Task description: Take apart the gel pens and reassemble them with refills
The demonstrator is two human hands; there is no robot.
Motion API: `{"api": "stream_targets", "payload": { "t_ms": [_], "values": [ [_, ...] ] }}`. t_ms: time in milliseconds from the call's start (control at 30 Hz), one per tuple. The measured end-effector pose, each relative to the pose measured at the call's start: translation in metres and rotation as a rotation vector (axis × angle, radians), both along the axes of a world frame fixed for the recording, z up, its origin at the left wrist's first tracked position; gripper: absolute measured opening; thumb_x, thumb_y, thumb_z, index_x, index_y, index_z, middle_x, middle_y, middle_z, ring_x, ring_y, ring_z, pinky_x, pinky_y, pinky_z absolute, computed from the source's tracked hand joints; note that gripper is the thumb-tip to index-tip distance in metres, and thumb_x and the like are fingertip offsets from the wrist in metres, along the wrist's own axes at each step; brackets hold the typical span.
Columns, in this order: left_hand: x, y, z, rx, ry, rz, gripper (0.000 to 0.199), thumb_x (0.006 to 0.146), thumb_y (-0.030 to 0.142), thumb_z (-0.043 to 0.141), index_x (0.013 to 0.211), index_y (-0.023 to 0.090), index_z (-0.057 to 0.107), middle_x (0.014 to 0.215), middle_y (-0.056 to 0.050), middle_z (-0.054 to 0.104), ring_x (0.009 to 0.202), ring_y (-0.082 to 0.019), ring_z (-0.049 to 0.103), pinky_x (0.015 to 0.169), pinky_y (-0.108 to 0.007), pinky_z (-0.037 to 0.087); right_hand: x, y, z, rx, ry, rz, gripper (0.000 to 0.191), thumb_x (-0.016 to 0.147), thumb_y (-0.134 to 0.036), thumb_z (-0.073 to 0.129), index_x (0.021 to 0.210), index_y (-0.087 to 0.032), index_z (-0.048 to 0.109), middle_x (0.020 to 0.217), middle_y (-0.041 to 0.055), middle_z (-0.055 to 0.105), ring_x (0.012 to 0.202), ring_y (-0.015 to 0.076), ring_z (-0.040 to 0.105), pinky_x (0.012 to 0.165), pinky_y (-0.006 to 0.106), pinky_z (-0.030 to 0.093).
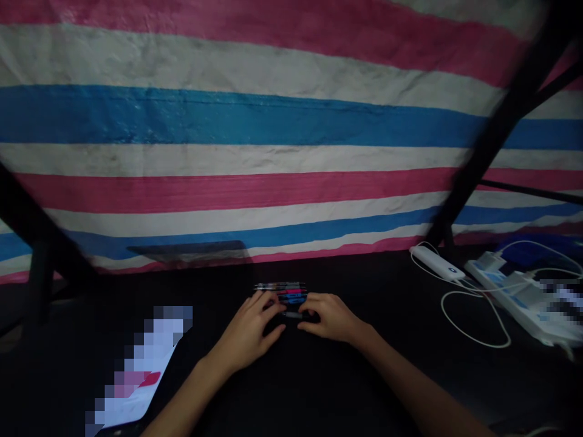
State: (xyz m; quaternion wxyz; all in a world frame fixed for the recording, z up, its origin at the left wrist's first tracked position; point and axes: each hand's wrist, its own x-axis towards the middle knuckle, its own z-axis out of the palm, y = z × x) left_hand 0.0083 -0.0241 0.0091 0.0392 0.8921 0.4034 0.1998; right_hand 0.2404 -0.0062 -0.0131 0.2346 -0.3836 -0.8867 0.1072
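A dark pen with a grey grip section (295,315) lies crosswise between my two hands. My right hand (331,317) curls its fingers and thumb around the pen's right end. At the other end, my left hand (255,328) has its fingers bent over the left ends of a row of pens, with the thumb held apart below. Just beyond the hands, several pens (291,291) lie side by side, with clear, red and blue barrels. My left fingers cover part of this row.
A lit phone-like screen (159,370), partly pixelated, is at left. At right are a white power bank (437,262), a white power strip (510,300) and looping white cables (476,347). Dark frame bars (492,139) stand before a striped tarp (237,118) behind the black tabletop (364,388).
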Motion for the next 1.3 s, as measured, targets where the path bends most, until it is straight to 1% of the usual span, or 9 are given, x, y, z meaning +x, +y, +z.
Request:
{"api": "stream_targets", "payload": {
  "t_ms": [200,333,467,600,700,867,933,1033,1300],
  "values": [
    [0.004,-0.001,-0.008,-0.022,0.03,-0.012,0.028,0.087,0.033,0.047,0.112,0.027,0.057,0.11,-0.006,0.057,0.104,-0.024,0.05,0.09,-0.043,0.04,0.0,0.001,0.001,-0.029,0.09,-0.006,0.009,0.08,-0.026,0.059,0.086,-0.022,0.065,0.08,0.0016,0.06,0.069,0.0141,0.056,0.061,0.024,0.042],
    [0.006,-0.003,-0.003,0.001,-0.025,0.019,0.026,0.088,0.034,0.047,0.109,0.026,0.059,0.106,-0.006,0.059,0.1,-0.024,0.051,0.086,-0.042,0.041,-0.006,-0.008,0.007,-0.01,0.281,0.004,0.009,0.082,-0.022,0.057,0.088,-0.02,0.063,0.08,0.0028,0.057,0.068,0.0135,0.054,0.062,0.024,0.043],
    [0.014,-0.01,0.008,-0.073,-0.22,-0.021,0.023,0.088,0.029,0.046,0.104,0.023,0.061,0.096,-0.006,0.061,0.09,-0.019,0.055,0.083,-0.035,0.043,-0.015,-0.019,0.015,-0.011,0.489,0.006,0.011,0.083,-0.022,0.055,0.091,-0.018,0.062,0.077,0.0027,0.055,0.062,0.0116,0.051,0.055,0.023,0.042],
    [0.024,-0.018,0.015,-0.233,-0.452,-0.041,0.017,0.086,0.03,0.05,0.086,0.019,0.063,0.08,-0.003,0.061,0.077,-0.016,0.056,0.072,-0.028,0.045,-0.019,-0.025,0.018,-0.036,0.628,-0.001,0.024,0.081,-0.024,0.059,0.104,-0.019,0.06,0.078,0.002,0.054,0.063,0.0117,0.051,0.056,0.023,0.043],
    [0.026,-0.019,0.015,-0.398,-0.611,0.004,0.018,0.083,0.033,0.055,0.076,0.017,0.06,0.071,-0.001,0.059,0.068,-0.014,0.054,0.067,-0.026,0.045,-0.018,-0.024,0.019,-0.104,0.634,0.011,0.041,0.076,-0.027,0.065,0.115,-0.02,0.055,0.081,0.0021,0.054,0.065,0.0125,0.052,0.056,0.023,0.044],
    [0.02,-0.011,0.012,-0.591,-0.878,0.053,0.016,0.076,0.03,0.063,0.084,0.017,0.06,0.082,-0.002,0.065,0.077,-0.016,0.059,0.071,-0.026,0.046,-0.017,-0.023,0.018,-0.189,0.462,0.092,0.023,0.078,-0.034,0.064,0.093,-0.017,0.064,0.078,0.0019,0.059,0.068,0.0135,0.055,0.062,0.024,0.043],
    [0.015,-0.008,0.012,-0.6,-0.937,0.098,0.016,0.074,0.029,0.066,0.084,0.017,0.06,0.081,-0.002,0.065,0.075,-0.015,0.059,0.07,-0.026,0.046,-0.018,-0.023,0.017,-0.196,0.447,0.07,0.021,0.081,-0.032,0.061,0.095,-0.017,0.064,0.078,0.0013,0.062,0.068,0.0133,0.056,0.065,0.024,0.042],
    [0.01,-0.003,0.012,-0.581,-0.953,0.15,0.018,0.072,0.029,0.068,0.084,0.017,0.061,0.082,-0.002,0.066,0.075,-0.015,0.06,0.069,-0.026,0.047,-0.018,-0.021,0.016,-0.201,0.484,-0.016,0.019,0.084,-0.03,0.055,0.098,-0.019,0.063,0.077,0.0003,0.064,0.064,0.0121,0.055,0.06,0.022,0.04],
    [0.002,0.005,0.005,-0.49,-0.821,0.17,0.02,0.072,0.031,0.067,0.086,0.018,0.064,0.089,-0.004,0.068,0.083,-0.019,0.063,0.077,-0.032,0.049,-0.012,-0.012,0.015,-0.215,0.559,-0.111,0.016,0.08,-0.028,0.061,0.092,-0.019,0.067,0.079,0.0017,0.066,0.061,0.0119,0.054,0.056,0.022,0.04]
  ]
}}
